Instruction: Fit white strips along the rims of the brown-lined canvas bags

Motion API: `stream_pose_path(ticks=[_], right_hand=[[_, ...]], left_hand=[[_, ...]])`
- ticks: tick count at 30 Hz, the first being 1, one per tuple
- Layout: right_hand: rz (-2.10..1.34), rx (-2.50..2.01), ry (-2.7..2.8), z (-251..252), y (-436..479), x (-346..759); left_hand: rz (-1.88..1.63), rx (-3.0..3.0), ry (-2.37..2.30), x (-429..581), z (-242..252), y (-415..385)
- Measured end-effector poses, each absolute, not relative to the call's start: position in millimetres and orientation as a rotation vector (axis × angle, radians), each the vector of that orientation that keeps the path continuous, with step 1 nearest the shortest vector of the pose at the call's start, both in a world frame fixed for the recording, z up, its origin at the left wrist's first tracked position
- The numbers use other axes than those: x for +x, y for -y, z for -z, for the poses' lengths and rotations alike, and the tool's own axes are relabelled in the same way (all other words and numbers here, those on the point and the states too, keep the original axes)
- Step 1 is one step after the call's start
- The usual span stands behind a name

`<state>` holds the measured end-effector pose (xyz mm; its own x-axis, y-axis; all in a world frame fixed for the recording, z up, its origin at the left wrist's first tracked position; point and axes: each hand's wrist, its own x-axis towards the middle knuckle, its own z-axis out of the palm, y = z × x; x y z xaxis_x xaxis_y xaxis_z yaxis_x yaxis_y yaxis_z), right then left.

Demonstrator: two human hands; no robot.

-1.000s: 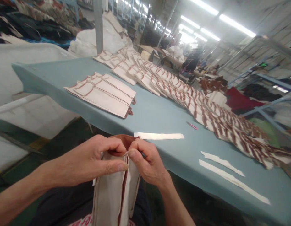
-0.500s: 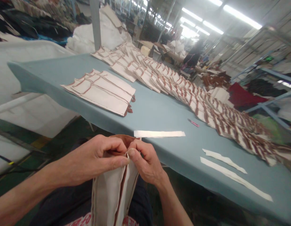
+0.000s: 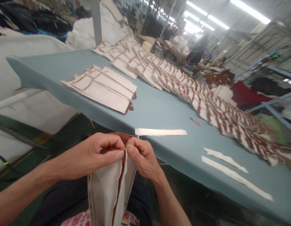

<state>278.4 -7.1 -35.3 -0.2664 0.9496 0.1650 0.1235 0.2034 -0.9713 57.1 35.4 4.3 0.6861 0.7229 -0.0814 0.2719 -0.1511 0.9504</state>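
A cream sewn piece (image 3: pixel 105 188) with brown seam edges hangs down over my lap, its brown inner side showing at the top. My left hand (image 3: pixel 101 150) is closed on its upper edge, thumb and fingers pinching beside the middle seam. Right against it, my right hand (image 3: pixel 142 157) pinches the same edge on the other side of the seam. The thumbs almost meet there. Just beyond my hands, a white strip (image 3: pixel 161 131) lies on the blue-green table (image 3: pixel 159 113).
A small stack of sewn pieces (image 3: pixel 100 88) lies at the table's left. Along the far side runs a long overlapping row of them (image 3: pixel 171 78). A pink-handled tool (image 3: pixel 195 121) and loose white strips (image 3: pixel 237 177) lie to the right. A person (image 3: pixel 194 56) is in the background.
The seam at the piece's top edge looks flatter and closer together between my thumbs. Both hands keep their pinch and have shifted slightly left. The view has tilted a little.
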Motion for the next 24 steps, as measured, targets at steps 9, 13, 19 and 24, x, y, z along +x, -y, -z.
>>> stream_pose_path(ticks=[9, 13, 19, 24], right_hand=[[-1.133, -1.091, 1.620, 36.7, 6.0, 279.3], [-1.159, -1.097, 1.611, 40.3, 4.3, 278.8], [-1.189, -1.134, 1.603, 48.5, 0.6, 278.2], [-1.207, -1.204, 1.607, 51.3, -0.9, 277.1]], left_hand=[[-0.409, 1.699, -0.942, 63.7, -5.8, -36.2], [-0.404, 1.686, -0.946, 64.2, -1.5, -38.8], [-0.408, 1.573, -0.962, 60.3, 19.6, -41.2], [-0.409, 1.547, -0.942, 55.6, 32.7, -43.0]])
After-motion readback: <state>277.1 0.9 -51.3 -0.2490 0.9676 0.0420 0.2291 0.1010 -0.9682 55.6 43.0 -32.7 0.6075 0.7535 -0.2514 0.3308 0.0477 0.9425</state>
